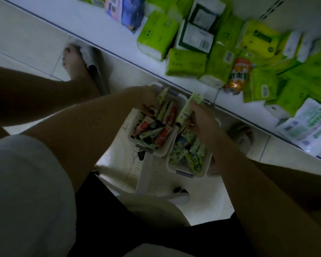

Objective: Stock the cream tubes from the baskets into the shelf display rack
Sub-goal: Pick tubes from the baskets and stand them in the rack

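Observation:
Two white baskets stand side by side on a white plastic stool (122, 164). The left basket (181, 101) holds several red and green cream tubes (163, 134). The right basket (206, 172) is full of pale green tubes (191, 156). My left hand (146, 99) is at the far end of the left basket and grips a green tube (162, 94) that sticks up. My right hand (202, 123) holds a pale green tube (188, 108) above the right basket, its crimped end pointing at the shelf.
A low white shelf (104, 32) runs diagonally across the top, stacked with green tissue packs (158, 34) and an orange can (237, 75). A bare foot in a sandal (76, 62) rests on the tiled floor at the left. My knees frame the stool.

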Motion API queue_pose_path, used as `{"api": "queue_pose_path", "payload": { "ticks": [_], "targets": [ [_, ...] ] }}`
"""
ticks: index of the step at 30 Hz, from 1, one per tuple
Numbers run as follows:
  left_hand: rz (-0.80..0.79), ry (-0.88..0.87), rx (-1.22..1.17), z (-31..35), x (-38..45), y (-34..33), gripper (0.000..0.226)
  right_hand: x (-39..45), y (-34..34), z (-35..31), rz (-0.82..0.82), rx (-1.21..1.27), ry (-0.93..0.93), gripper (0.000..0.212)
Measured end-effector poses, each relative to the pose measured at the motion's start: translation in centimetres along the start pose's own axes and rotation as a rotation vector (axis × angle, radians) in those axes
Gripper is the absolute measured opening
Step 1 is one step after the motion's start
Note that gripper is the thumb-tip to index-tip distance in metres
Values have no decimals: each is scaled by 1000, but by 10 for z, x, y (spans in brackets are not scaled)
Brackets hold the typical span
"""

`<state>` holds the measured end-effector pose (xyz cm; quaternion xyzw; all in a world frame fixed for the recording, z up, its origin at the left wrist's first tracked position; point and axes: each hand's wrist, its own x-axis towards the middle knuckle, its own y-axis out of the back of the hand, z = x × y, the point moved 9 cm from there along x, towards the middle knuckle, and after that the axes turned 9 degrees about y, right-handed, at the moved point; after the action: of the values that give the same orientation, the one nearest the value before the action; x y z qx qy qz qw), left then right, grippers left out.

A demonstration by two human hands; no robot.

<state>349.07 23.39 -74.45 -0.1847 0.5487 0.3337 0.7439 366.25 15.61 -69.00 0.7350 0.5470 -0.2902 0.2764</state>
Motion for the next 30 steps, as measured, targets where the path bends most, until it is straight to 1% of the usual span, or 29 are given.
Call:
{"api": "queue_pose_path", "payload": {
  "ticks": [2,4,5,8,10,12,13,15,17,20,23,24,26,28,30],
  "targets": [
    [-48,-27,12,12,-25,13,13,-9,1,-13,21,29,19,19],
    [-93,-64,-23,27,-57,27,10,-21,-2,-31,7,11,74,19],
    [-112,-105,-37,35,-73,31,14,-28,-5,-43,-20,-5,116,21],
    [-172,-217,-84,59,-133,39,35,-60,-19,-87,-126,3,256,32],
    [-215,-292,-139,74,-172,41,36,-87,-27,-122,-164,13,364,34],
    [-255,-372,-202,88,-210,39,32,-117,-32,-155,-185,34,458,29],
    [-271,-414,-232,96,-227,39,34,-130,-35,-169,-211,71,491,28],
    [-300,-488,-288,110,-261,41,40,-155,-40,-195,-283,163,533,35],
    [-321,-559,-313,124,-294,45,47,-177,-40,-222,-320,201,608,42],
    [-301,-677,-304,147,-343,55,41,-215,-31,-263,-298,182,766,39],
    [-284,-770,-288,166,-383,61,47,-255,-25,-299,-304,205,907,29],
    [-291,-813,-251,172,-396,60,49,-266,-24,-310,-315,205,942,26],
    [-268,-908,-143,183,-422,59,44,-285,-23,-329,-316,152,1017,23],
    [-178,-969,-95,195,-445,64,38,-301,-18,-349,-259,4,1122,21],
    [-33,-1021,-79,211,-466,75,42,-315,-10,-368,-192,-118,1214,18]
  ]
}}
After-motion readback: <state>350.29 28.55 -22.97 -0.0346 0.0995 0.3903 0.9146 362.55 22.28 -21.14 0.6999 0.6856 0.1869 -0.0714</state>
